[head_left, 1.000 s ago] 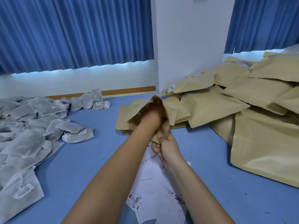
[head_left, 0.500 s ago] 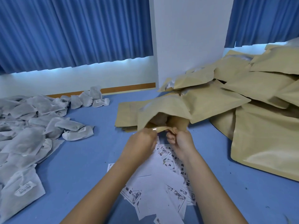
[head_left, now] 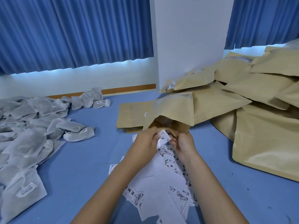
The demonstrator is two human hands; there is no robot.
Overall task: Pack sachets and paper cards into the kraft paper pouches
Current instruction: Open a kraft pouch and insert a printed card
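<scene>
We are holding both hands close together, just short of the open mouth of a kraft paper pouch (head_left: 171, 109). Our left hand (head_left: 145, 141) is pinching a small printed paper card (head_left: 163, 136), fingers curled round its near edge. Our right hand (head_left: 184, 143) is gripping the lower lip of the pouch at the mouth (the card is blurred, so we cannot tell whether those fingertips are also touching it).

What the coming move is turning on is this: the mouth is lying at 12 o'clock from the card, just beyond it, and the pouch's long axis is running away from us toward about 1 o'clock. Its far end is resting on the heap of kraft pouches (head_left: 262, 97) at 2 o'clock. The card is therefore pointing almost straight into the opening. The left hand is the one carrying it; the right is keeping the lip spread. We are judging that a short push along that axis is what is needed next.

The inside is dark — we cannot tell whether a sachet is lying in there. The loose sachets (head_left: 32, 126) are lying well apart at 9 o'clock, spare cards (head_left: 165, 180) are lying under our wrists at 6 o'clock, and a flat stack of empty pouches (head_left: 129, 115) is sitting at 11 o'clock.
</scene>
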